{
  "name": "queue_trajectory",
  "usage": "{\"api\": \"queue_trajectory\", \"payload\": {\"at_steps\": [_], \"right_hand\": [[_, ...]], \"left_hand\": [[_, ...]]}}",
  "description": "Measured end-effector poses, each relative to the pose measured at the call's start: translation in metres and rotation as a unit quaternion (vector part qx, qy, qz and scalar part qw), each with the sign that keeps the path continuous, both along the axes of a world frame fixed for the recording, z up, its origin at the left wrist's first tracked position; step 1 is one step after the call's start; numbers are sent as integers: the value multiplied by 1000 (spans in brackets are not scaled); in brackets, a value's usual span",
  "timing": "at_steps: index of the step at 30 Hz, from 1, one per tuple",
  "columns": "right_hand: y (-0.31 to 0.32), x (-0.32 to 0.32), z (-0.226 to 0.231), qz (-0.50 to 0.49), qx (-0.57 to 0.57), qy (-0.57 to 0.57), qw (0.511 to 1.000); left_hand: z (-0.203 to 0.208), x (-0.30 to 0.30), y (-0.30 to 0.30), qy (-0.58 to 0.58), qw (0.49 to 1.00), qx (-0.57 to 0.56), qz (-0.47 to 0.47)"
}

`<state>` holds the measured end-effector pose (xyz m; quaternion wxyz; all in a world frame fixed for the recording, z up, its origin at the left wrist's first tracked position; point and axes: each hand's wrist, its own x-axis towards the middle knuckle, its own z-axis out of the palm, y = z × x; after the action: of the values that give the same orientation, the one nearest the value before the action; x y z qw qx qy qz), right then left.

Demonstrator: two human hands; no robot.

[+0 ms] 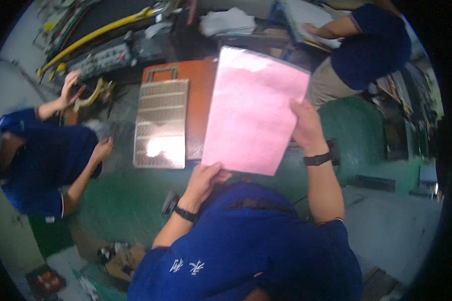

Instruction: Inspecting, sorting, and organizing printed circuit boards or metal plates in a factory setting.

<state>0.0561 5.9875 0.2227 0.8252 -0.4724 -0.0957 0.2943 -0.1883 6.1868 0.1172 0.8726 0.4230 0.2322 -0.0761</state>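
- Left hand pinching pink sheet at its lower corner.
- Right hand gripping its right edge.
- Left of sheet: metal grid plate.

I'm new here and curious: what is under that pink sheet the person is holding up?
Under the pink sheet, held by the left hand and right hand, shows an orange board beside a perforated metal plate, above the green floor. The board's right part is covered.
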Motion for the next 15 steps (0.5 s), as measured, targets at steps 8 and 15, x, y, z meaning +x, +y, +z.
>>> {"api": "queue_trajectory", "payload": {"at_steps": [8,15], "right_hand": [[-23,-8,-32,-42,-40,11,998],[-42,-20,-27,-79,-91,-8,993]], "left_hand": [[-8,10,4,-6,997,39,64],[-7,30,5,13,978,201,-51]]}}
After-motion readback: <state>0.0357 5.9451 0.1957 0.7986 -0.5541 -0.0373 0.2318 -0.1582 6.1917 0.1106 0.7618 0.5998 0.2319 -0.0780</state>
